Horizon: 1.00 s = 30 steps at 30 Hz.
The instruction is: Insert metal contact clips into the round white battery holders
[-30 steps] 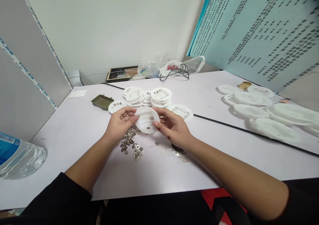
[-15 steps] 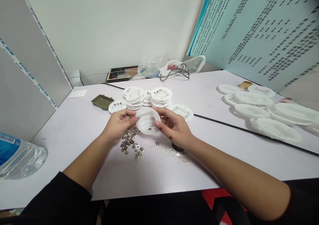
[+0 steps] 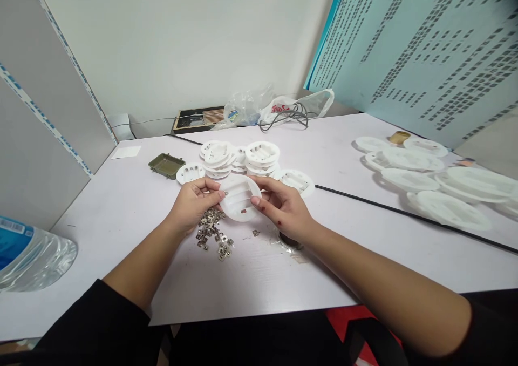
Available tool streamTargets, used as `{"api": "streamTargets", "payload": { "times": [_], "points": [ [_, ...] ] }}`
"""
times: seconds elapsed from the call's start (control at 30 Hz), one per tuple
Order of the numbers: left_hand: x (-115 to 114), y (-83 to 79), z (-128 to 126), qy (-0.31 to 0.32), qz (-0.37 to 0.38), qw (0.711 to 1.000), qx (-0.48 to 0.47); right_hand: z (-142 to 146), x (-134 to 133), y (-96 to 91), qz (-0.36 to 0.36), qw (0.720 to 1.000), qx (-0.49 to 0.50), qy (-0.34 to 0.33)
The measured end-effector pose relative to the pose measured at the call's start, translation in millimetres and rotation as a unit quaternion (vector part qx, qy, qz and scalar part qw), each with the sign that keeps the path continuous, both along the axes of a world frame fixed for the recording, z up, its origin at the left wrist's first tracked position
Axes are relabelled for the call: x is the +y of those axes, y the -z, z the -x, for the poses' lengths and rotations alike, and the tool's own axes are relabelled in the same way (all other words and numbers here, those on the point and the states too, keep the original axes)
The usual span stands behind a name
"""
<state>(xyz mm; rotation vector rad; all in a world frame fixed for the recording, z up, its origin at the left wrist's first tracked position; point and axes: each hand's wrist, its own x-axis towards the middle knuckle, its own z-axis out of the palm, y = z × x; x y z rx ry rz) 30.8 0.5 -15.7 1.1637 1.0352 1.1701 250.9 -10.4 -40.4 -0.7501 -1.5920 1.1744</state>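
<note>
Between both hands [image 3: 196,207] rests a round disc [image 3: 239,197] — white, grooved plastic.

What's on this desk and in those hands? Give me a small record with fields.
Left hand: pinching a round white plastic disc at its left edge
Right hand: gripping the same disc's right side
Below hands: scattered small silvery metal pieces
Beyond hands: stacked white plastic discs, shallow olive-green rectangular tray
Far left: clear plastic bottle with blue label
Far right: more white discs, gold-coloured cylindrical object
</note>
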Motion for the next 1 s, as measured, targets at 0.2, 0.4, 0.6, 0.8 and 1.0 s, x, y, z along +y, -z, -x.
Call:
{"api": "streamTargets", "payload": {
  "times": [0.2, 0.4, 0.6, 0.8, 1.0],
  "points": [
    [-1.5, -1.7, 0.7, 0.014, -0.018, 0.998, 0.057, 1.2, -2.3, 0.5, -0.056, 0.998, -0.023, -0.015],
    [-6.4, -5.6, -1.3, 0.01, -0.003, 0.992, 0.129, -1.7, -1.0, -0.9, -0.238, 0.967, -0.092, 0.013],
    [-9.2, -6.1, -4.6, 0.04, 0.017, 0.991, 0.124, -4.1, 3.6, -0.5, -0.251, 0.961, -0.118, -0.016],
    [-12.4, 0.7, -4.7, 0.067, -0.114, 0.976, 0.175, -2.2, 2.4, 1.1, -0.091, 0.992, -0.079, -0.035],
    [-5.6, 9.5, 4.3, 0.075, -0.426, 0.837, 0.336, 1.2, 0.7, -3.4, -0.049, 0.998, -0.014, -0.027]
  ]
}}
